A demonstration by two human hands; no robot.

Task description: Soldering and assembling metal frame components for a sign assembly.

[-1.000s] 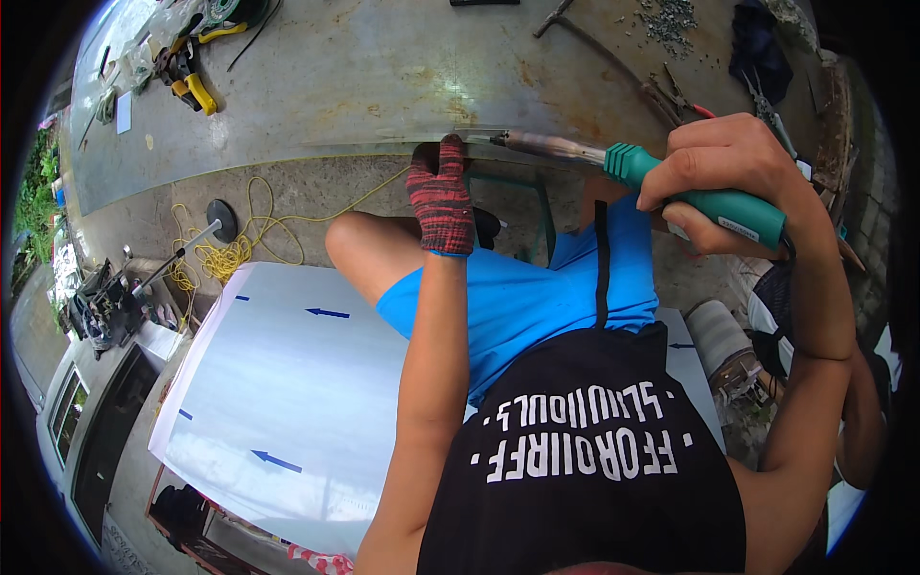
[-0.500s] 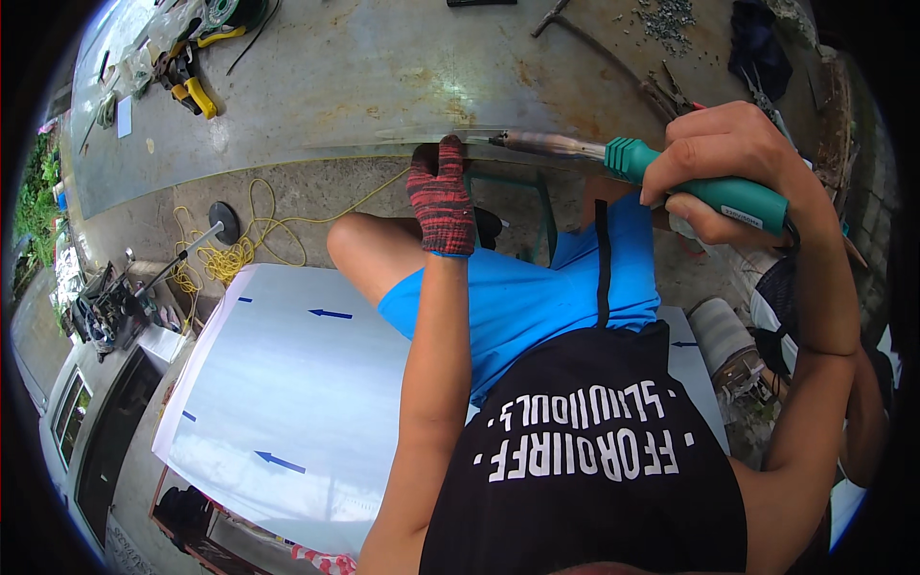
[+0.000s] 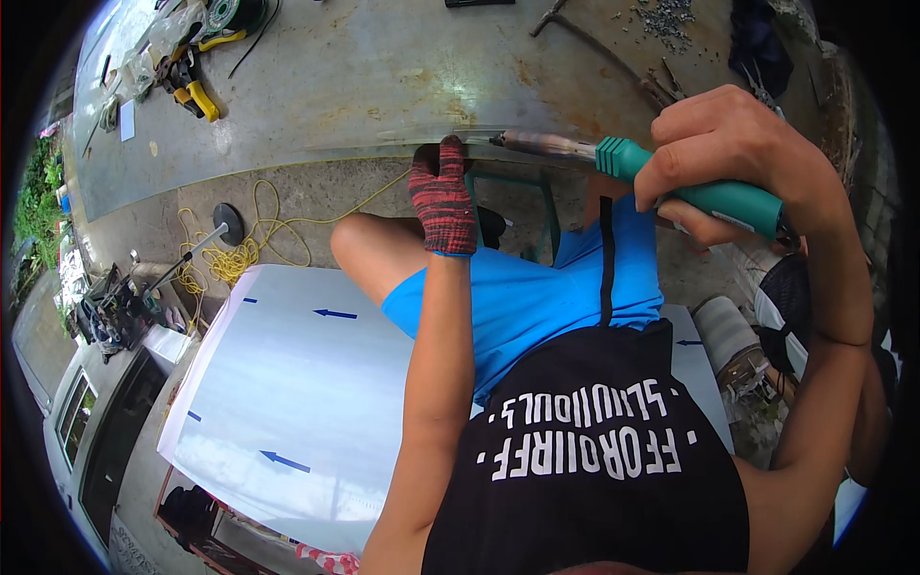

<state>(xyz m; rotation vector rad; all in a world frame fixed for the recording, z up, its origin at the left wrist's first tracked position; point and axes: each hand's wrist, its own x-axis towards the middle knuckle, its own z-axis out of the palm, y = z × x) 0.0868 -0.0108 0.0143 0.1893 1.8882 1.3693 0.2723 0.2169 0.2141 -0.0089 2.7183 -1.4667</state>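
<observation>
In my right hand (image 3: pixel 738 163) is a soldering iron (image 3: pixel 704 196) with a green handle, a ribbed collar and a long metal barrel. Its dark tip points left and lies by a thin, shiny strip (image 3: pixel 479 135) along the near edge of the metal-topped table (image 3: pixel 374 77). My left hand (image 3: pixel 444 201), in a red and black knit glove, is closed at that edge, thumb up, pinching the strip close to the tip. What its other fingers touch underneath is hidden.
Yellow-handled snips (image 3: pixel 195 91) and a green spool (image 3: pixel 230 11) lie at the table's far left. A bent rod (image 3: pixel 604 53) and small metal bits (image 3: pixel 663 24) are at the far right. Yellow cord (image 3: pixel 240 254) lies on the floor, beside a pale panel (image 3: pixel 287 383) with blue arrows.
My right hand and the soldering iron's handle have shifted slightly left, with the tip staying at the strip. My left hand keeps its place.
</observation>
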